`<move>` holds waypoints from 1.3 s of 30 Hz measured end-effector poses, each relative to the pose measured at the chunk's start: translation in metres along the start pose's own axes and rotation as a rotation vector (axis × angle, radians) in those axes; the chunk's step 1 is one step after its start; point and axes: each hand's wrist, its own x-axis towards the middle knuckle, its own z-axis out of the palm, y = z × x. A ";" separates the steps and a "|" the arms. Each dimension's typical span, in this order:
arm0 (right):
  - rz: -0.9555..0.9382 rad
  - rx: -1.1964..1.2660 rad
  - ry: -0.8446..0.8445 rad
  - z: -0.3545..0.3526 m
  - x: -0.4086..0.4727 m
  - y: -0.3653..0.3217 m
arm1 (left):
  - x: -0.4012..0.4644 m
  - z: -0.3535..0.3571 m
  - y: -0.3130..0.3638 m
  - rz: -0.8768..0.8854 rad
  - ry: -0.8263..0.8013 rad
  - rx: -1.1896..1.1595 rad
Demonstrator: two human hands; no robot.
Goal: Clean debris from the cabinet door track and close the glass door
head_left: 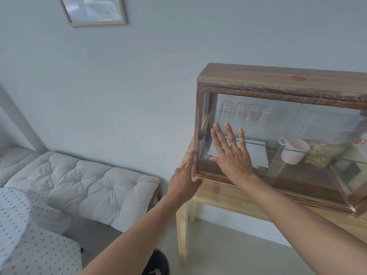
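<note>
A wooden cabinet (258, 76) with sliding glass doors stands on a light wooden table (228, 197). My right hand (231, 153) lies flat, fingers spread, against the left glass door (248, 124), which reaches the cabinet's left frame. My left hand (183, 181) rests against the cabinet's lower left corner, fingers pointing up along the side post, holding nothing. The bottom door track (218, 180) runs below my right wrist; no debris shows on it. Inside are several measuring glasses (246, 113), a pink cup (294, 150) and a bag of snacks (321, 153).
A cushioned white bench (83, 185) stands left of the table. Dotted bedding (29, 235) fills the lower left. A dark bin (158, 262) sits on the floor by the table leg. A framed picture (93, 10) hangs on the wall.
</note>
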 end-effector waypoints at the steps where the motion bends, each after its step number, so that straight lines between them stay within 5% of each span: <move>1: 0.002 0.029 -0.011 -0.005 -0.001 0.000 | -0.002 -0.001 0.000 0.010 -0.006 0.027; 13: 0.032 0.180 -0.240 -0.062 -0.030 0.014 | -0.018 -0.014 0.015 0.064 -0.155 0.196; 28: 0.386 0.320 -0.672 -0.112 -0.100 0.065 | -0.009 -0.043 0.087 0.174 -0.246 0.361; 39: 0.621 0.491 -0.704 -0.143 -0.122 0.081 | -0.021 -0.052 0.123 0.195 -0.286 0.462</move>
